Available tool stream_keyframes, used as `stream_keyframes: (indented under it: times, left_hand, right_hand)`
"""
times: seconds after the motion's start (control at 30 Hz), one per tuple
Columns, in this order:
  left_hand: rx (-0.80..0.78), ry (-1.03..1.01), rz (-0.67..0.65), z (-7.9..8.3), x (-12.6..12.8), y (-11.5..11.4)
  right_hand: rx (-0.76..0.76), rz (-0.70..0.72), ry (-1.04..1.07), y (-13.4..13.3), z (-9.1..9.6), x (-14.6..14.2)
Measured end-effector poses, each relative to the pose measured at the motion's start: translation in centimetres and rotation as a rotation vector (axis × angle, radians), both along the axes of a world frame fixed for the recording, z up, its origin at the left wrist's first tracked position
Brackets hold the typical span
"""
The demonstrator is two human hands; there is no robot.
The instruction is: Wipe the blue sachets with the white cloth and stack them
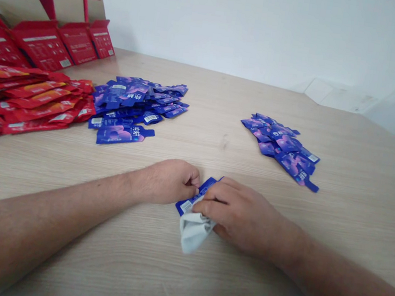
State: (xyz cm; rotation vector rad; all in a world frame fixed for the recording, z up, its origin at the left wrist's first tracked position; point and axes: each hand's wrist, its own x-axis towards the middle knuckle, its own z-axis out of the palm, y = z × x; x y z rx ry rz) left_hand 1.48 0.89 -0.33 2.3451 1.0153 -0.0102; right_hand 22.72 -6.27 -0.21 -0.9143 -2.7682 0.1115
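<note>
A small blue sachet [185, 207] with a white barcode label lies on the table between my hands. The fingers of my left hand [170, 182] are closed in a pinch at its left edge. My right hand [245, 213] is wrapped round a crumpled whitish cloth [193, 234] and rests on the sachet's right part. Under those fingers and the cloth, much of the sachet is hidden. Beyond my left hand spreads a pile of blue sachets [127, 96], and past my right hand lies a smaller pile of blue sachets [285, 147].
Red pouches [39, 103] are heaped at the left, touching the larger blue pile. Behind them stand several red boxes [76, 42] with raised cardboard flaps. A white wall [242, 27] borders the table's [357, 203] far edge.
</note>
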Motion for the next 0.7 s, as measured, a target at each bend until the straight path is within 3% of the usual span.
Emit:
stream_keyframes:
  times: [0.2,0.37,0.57,0.7]
  left_hand:
    - [-0.001,0.010,0.017,0.03,-0.08,-0.08]
    - [0.005,0.007,-0.009,0.05,-0.01,0.01]
    - [-0.009,0.021,0.021,0.16,0.03,-0.12]
    - [-0.007,0.001,-0.003,0.09,-0.05,-0.06]
  right_hand:
    - [0.007,-0.140,0.007,0.35,0.02,0.18]
    - [0.000,-0.013,-0.007,0.15,-0.06,0.01]
    - [0.012,-0.131,-0.005,0.43,0.09,0.33]
    - [-0.002,-0.008,-0.014,0.04,0.09,0.07]
